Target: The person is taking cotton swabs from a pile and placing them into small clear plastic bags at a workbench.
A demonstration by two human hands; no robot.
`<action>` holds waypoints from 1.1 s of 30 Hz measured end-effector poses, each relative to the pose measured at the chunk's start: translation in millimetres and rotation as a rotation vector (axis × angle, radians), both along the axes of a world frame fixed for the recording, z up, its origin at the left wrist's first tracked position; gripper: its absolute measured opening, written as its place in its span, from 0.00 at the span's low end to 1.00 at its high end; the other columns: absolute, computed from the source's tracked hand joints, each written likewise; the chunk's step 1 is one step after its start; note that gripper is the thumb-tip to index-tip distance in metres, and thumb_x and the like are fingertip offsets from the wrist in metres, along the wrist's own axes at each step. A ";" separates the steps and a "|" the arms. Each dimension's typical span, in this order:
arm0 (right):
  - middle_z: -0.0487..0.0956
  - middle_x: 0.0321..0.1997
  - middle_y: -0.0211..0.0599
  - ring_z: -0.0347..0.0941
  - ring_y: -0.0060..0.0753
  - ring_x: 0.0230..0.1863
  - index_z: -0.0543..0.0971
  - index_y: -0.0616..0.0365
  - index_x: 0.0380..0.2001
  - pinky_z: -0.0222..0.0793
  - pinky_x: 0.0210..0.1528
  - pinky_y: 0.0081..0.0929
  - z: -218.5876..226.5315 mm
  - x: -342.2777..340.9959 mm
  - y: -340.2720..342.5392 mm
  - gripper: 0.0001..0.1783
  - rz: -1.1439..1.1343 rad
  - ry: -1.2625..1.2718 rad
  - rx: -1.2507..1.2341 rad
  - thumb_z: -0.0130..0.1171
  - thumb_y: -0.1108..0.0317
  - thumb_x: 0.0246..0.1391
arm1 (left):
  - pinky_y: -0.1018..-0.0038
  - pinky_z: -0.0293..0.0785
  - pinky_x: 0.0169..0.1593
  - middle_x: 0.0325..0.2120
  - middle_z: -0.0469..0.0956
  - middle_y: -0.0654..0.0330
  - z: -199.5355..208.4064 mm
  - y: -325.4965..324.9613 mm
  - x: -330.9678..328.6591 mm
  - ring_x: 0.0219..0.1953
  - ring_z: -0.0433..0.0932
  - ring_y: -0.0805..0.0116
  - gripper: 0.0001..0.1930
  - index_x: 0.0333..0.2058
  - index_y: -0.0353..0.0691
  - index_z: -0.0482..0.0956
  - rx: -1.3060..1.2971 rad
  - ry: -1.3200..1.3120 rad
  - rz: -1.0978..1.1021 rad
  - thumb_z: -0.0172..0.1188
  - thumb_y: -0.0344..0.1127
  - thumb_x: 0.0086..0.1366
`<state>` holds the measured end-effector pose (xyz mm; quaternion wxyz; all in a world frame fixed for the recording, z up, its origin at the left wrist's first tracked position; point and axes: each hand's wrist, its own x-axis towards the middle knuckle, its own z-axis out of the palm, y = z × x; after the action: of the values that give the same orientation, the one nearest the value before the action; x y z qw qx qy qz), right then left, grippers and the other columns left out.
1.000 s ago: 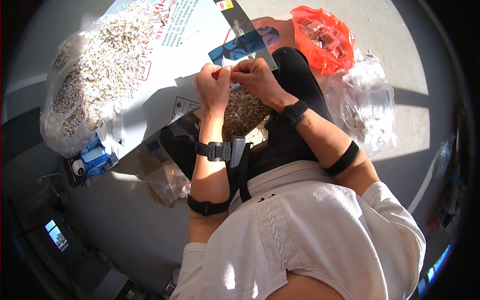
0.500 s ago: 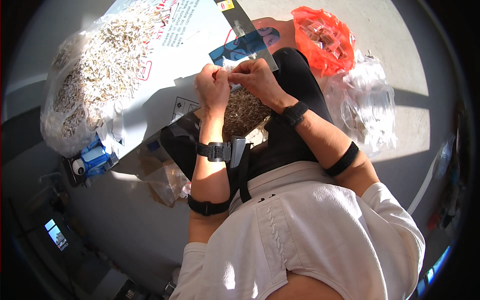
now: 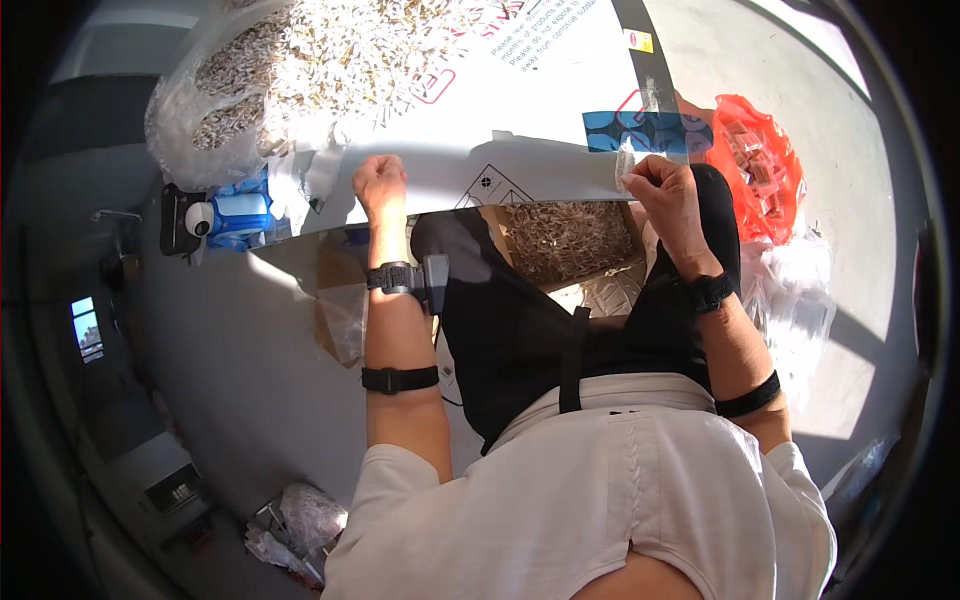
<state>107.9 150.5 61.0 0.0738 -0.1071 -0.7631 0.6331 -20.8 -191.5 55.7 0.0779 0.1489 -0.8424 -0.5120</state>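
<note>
My right hand (image 3: 668, 200) pinches a small clear plastic bag (image 3: 624, 165) at the table's near edge, right of the middle. Something pale shows inside the bag; its kind is too small to tell. Away to the left, my left hand (image 3: 380, 185) is held over the table's near edge with its fingers drawn together. Whatever lies between those fingertips, if anything, is hidden. Beyond it spreads a heap of small pale slivers (image 3: 345, 60), partly in a large clear bag (image 3: 170, 125). A cardboard box (image 3: 497, 226) of similar brownish pieces sits between my knees, under the edge.
The white-topped table (image 3: 540, 95) carries a blue translucent strip (image 3: 650, 132) at its right. A blue-and-white object (image 3: 240, 215) rests at the left corner. On the floor to the right stand a red plastic bag (image 3: 760, 165) of small packets and a clear bag (image 3: 795, 290).
My hands were together over the box and are now wide apart. The left has gone toward the heap, while the right has kept the small bag. The view has shifted left.
</note>
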 end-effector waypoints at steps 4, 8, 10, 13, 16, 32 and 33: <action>0.70 0.18 0.21 0.60 0.11 0.21 0.75 0.66 0.21 0.57 0.22 0.16 0.6 -0.4 -1.4 0.09 0.040 -0.029 -0.074 0.60 0.73 0.51 | 0.74 0.72 0.28 0.19 0.78 0.58 -4.4 -72.8 -49.2 0.22 0.75 0.73 0.06 0.26 0.30 0.79 -0.154 0.055 0.105 0.60 0.28 0.57; 0.69 0.18 0.19 0.61 0.09 0.22 0.76 0.64 0.22 0.56 0.24 0.14 10.8 1.8 -0.3 0.08 0.038 -0.154 -0.137 0.60 0.73 0.52 | 0.67 0.76 0.33 0.24 0.81 0.47 -5.6 -93.3 -90.1 0.26 0.81 0.55 0.07 0.26 0.32 0.80 -0.552 0.095 0.060 0.58 0.30 0.53; 0.70 0.19 0.19 0.61 0.09 0.23 0.75 0.64 0.22 0.56 0.25 0.13 11.2 2.5 1.5 0.08 0.045 -0.118 -0.062 0.59 0.73 0.52 | 0.64 0.76 0.36 0.27 0.81 0.45 -5.0 -83.7 -103.3 0.30 0.81 0.49 0.08 0.27 0.33 0.80 -0.600 -0.035 0.074 0.58 0.31 0.52; 0.70 0.20 0.19 0.61 0.09 0.24 0.75 0.65 0.22 0.56 0.26 0.13 13.3 4.5 -0.5 0.08 0.054 -0.148 -0.030 0.59 0.73 0.53 | 0.59 0.76 0.41 0.30 0.81 0.42 -10.1 -81.6 -111.9 0.36 0.80 0.41 0.09 0.28 0.34 0.80 -0.657 -0.126 0.134 0.57 0.33 0.50; 0.70 0.20 0.19 0.60 0.09 0.24 0.75 0.65 0.23 0.55 0.25 0.13 14.4 9.5 2.9 0.08 0.046 -0.181 -0.023 0.59 0.73 0.53 | 0.57 0.75 0.45 0.33 0.80 0.40 -10.3 -64.8 -117.4 0.39 0.78 0.39 0.10 0.29 0.33 0.79 -0.684 -0.147 0.149 0.57 0.33 0.49; 0.70 0.18 0.23 0.62 0.11 0.23 0.76 0.65 0.23 0.60 0.24 0.16 4.3 8.2 -2.8 0.07 -0.065 -0.056 -0.116 0.60 0.73 0.52 | 0.81 0.62 0.26 0.17 0.71 0.70 30.8 46.2 -9.3 0.20 0.64 0.82 0.06 0.23 0.34 0.76 0.010 0.157 -0.314 0.61 0.26 0.57; 0.71 0.18 0.23 0.62 0.11 0.23 0.76 0.66 0.23 0.60 0.24 0.16 3.6 10.1 0.9 0.08 -0.084 -0.048 -0.101 0.60 0.73 0.51 | 0.81 0.63 0.25 0.17 0.71 0.69 44.7 91.2 16.0 0.19 0.65 0.83 0.06 0.23 0.35 0.76 0.167 0.006 -0.378 0.61 0.26 0.58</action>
<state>118.0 151.4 64.6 0.0766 -0.1578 -0.7265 0.6644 -4.7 -100.3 100.4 -0.0296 -0.0077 -0.8097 -0.5860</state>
